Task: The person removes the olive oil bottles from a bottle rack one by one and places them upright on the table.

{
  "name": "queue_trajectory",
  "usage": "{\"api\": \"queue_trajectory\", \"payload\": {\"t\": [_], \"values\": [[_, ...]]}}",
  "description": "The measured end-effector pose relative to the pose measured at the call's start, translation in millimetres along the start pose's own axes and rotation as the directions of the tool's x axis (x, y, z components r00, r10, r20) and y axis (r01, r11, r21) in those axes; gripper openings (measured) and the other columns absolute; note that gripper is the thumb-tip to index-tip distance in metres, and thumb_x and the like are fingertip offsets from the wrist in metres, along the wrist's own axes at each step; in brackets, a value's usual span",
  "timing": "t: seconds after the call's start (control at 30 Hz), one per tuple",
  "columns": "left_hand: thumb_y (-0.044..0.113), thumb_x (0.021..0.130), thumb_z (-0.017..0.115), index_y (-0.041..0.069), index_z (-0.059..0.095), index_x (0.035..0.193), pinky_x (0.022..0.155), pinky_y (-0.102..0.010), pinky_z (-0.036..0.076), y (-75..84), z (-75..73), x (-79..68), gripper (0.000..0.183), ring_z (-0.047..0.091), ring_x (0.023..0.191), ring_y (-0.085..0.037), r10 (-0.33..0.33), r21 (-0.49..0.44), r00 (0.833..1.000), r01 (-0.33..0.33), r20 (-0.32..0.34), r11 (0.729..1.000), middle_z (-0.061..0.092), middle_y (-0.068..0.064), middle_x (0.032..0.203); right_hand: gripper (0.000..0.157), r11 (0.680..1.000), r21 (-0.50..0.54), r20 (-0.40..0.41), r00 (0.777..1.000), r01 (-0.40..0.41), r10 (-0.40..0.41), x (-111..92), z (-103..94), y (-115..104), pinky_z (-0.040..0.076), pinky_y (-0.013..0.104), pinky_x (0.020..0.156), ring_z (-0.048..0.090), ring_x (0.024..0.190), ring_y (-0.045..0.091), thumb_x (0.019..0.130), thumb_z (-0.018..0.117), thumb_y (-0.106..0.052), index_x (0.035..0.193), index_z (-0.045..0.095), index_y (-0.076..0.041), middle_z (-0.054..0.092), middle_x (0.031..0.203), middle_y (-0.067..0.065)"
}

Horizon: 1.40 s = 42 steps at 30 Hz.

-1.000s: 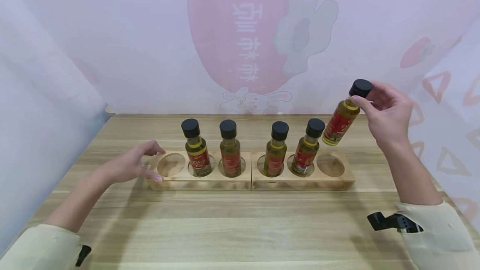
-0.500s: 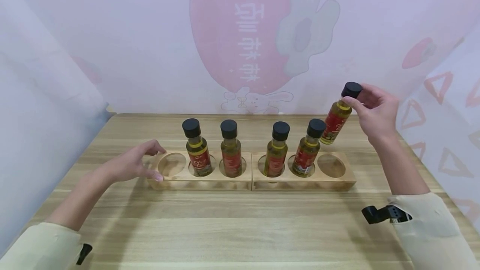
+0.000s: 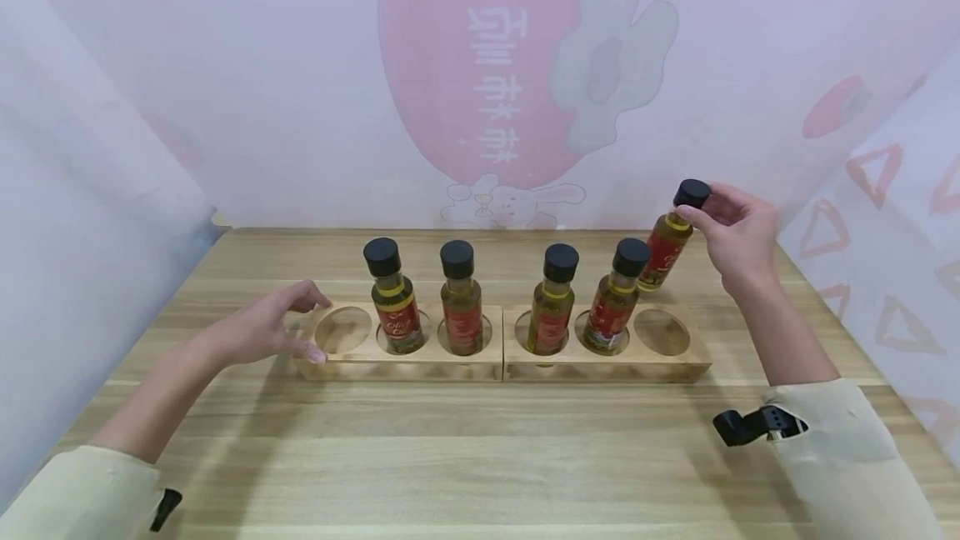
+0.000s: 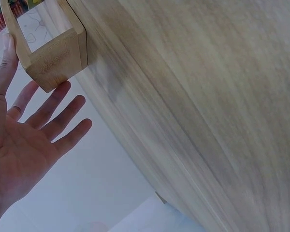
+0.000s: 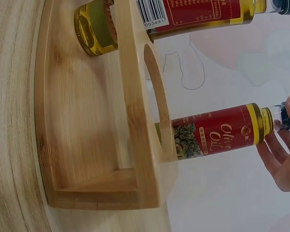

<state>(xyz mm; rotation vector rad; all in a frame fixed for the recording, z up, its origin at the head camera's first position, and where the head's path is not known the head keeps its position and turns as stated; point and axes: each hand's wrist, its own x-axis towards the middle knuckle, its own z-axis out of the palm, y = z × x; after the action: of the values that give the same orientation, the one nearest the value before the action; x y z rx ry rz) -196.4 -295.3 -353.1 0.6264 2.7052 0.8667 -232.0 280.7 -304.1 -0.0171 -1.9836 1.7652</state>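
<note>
A light wooden bottle rack, made of two holders end to end, stands across the table. Its left end sits between the thumb and fingers of my left hand, which holds it there; in the left wrist view the fingers are spread. By the neck and black cap, my right hand grips an olive oil bottle. That bottle leans, its base behind the rack's rightmost hole, at hole height in the right wrist view. Whether its base is inside the hole I cannot tell.
Several more olive oil bottles, one of them at left and one nearest the held bottle, stand in the middle holes. Nothing fills the leftmost hole. A printed pale curtain hangs behind the wooden table.
My right hand has moved left and downward with the olive oil bottle, bringing it closer to the rightmost hole. The left hand stays at the rack's end.
</note>
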Motion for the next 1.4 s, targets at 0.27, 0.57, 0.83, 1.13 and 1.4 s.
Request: {"api": "queue_trajectory", "payload": {"t": [0.27,0.57,0.83,1.13,1.4], "values": [[0.028,0.077,0.093,-0.003,0.054,0.128,0.101,-0.072,0.045,0.1,0.6,-0.4,0.071,0.052,0.128,-0.055,0.005,-0.004,1.0,-0.005,0.0,1.0,0.058,-0.031,0.135,0.044,0.999,-0.01,-0.006,0.999,-0.038,0.038,1.1,-0.6,3.4,0.052,0.007,0.072,0.068,0.08,-0.002,0.087,0.08,0.004,0.129,0.067,0.007,0.074,0.081,-0.018],[0.027,0.077,0.093,-0.003,0.054,0.127,0.101,-0.072,0.045,1.6,0.3,-1.3,0.07,0.052,0.127,-0.055,0.003,-0.013,1.0,-0.003,0.001,1.0,0.058,-0.031,0.135,0.055,0.994,-0.031,-0.01,0.994,-0.105,0.104,3.4,-2.5,7.5,0.05,0.006,0.073,0.065,0.083,-0.002,0.088,0.079,0.003,0.139,0.058,0.01,0.072,0.079,-0.021],[0.027,0.076,0.093,-0.003,0.053,0.126,0.099,-0.073,0.046,2.4,-0.9,-2.6,0.071,0.052,0.126,-0.057,0.0,-0.007,1.0,0.0,0.004,1.0,0.058,-0.031,0.134,0.053,0.992,0.015,0.012,0.992,-0.123,0.123,4.4,-1.0,9.2,0.052,0.006,0.074,0.067,0.082,-0.002,0.088,0.08,0.003,0.137,0.06,0.009,0.073,0.079,-0.019],[0.027,0.076,0.093,-0.003,0.053,0.126,0.099,-0.072,0.047,1.0,-0.9,-3.0,0.07,0.052,0.126,-0.057,0.001,-0.013,1.0,-0.001,0.003,1.0,0.057,-0.03,0.134,0.062,0.982,0.081,0.033,0.985,-0.171,0.169,6.5,-1.4,8.6,0.055,0.008,0.076,0.068,0.082,-0.003,0.088,0.078,0.006,0.144,0.052,0.011,0.073,0.08,-0.018],[0.026,0.077,0.093,-0.004,0.053,0.126,0.099,-0.073,0.046,2.8,-0.2,-2.1,0.07,0.05,0.127,-0.058,-0.004,-0.028,1.0,0.004,0.009,1.0,0.055,-0.032,0.136,0.061,0.983,0.047,0.026,0.984,-0.179,0.178,8.0,-3.4,10.3,0.055,0.007,0.075,0.067,0.085,-0.003,0.087,0.081,0.0,0.143,0.056,0.007,0.073,0.083,-0.018]]}}
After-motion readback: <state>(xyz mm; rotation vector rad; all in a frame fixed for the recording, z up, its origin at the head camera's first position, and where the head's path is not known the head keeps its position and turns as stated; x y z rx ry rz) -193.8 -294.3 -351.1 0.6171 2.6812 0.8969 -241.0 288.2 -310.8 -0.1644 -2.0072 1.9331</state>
